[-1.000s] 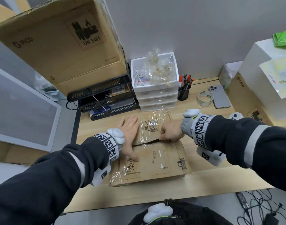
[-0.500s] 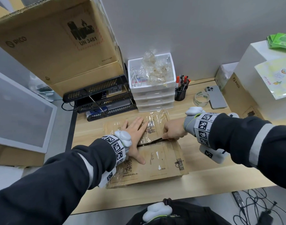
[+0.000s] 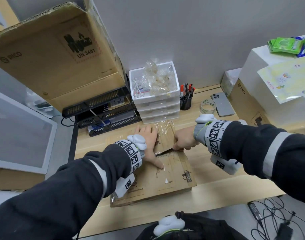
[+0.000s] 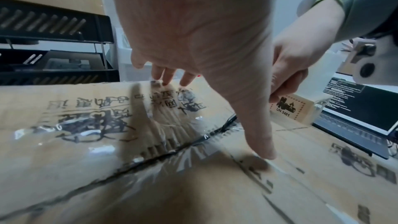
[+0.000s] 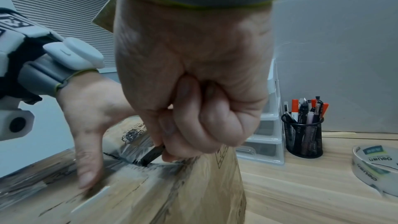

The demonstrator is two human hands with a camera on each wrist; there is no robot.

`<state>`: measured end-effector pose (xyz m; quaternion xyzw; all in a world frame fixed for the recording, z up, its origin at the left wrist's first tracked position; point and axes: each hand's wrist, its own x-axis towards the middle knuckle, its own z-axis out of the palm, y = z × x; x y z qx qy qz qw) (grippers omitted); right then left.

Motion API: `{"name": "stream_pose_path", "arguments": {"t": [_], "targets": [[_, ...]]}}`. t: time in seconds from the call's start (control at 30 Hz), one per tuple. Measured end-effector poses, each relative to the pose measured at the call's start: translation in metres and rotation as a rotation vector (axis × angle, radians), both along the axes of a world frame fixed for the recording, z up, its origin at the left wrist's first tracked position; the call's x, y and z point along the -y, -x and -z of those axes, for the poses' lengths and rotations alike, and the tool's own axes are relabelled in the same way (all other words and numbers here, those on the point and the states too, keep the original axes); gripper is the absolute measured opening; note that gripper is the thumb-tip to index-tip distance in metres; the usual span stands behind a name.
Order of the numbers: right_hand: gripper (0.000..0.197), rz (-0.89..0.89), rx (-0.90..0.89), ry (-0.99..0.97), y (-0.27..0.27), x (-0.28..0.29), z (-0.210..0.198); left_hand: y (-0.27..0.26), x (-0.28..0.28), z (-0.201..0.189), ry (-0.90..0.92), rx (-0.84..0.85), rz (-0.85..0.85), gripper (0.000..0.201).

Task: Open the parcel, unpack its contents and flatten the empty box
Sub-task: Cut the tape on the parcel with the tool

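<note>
Cardboard parcel [image 3: 167,177] under flat left hand [image 3: 149,141]; right hand [image 3: 184,141] fisted around cutter [image 5: 152,155].

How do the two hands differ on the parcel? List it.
1. The left hand lies flat with straight fingers; the right hand is curled in a fist.
2. The left hand holds nothing and presses the parcel; the right hand grips a dark tool set in the taped seam.
Both are on the parcel's top.
</note>
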<state>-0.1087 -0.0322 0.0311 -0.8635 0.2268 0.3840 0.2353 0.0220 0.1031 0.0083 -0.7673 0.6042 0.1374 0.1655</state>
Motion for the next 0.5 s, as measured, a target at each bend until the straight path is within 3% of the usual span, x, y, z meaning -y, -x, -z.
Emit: {"name": "stream_pose_path", "arguments": {"t": [0.1, 0.2, 0.33, 0.5], "targets": [[0.032, -0.005, -0.017, -0.001, 0.001, -0.002, -0.003, 0.007, 0.003, 0.004, -0.024, -0.021, 0.043, 0.143], [0.031, -0.020, -0.044, -0.003, 0.005, 0.000, -0.007, 0.010, 0.005, 0.005, -0.079, -0.003, 0.043, 0.154], [0.031, 0.006, -0.047, -0.005, 0.013, 0.010, -0.009, 0.013, 0.009, 0.002, -0.112, 0.020, 0.044, 0.154], [0.036, -0.005, -0.050, 0.024, 0.020, 0.017, -0.012, 0.018, 0.019, -0.002, -0.144, 0.090, 0.075, 0.139]]}}
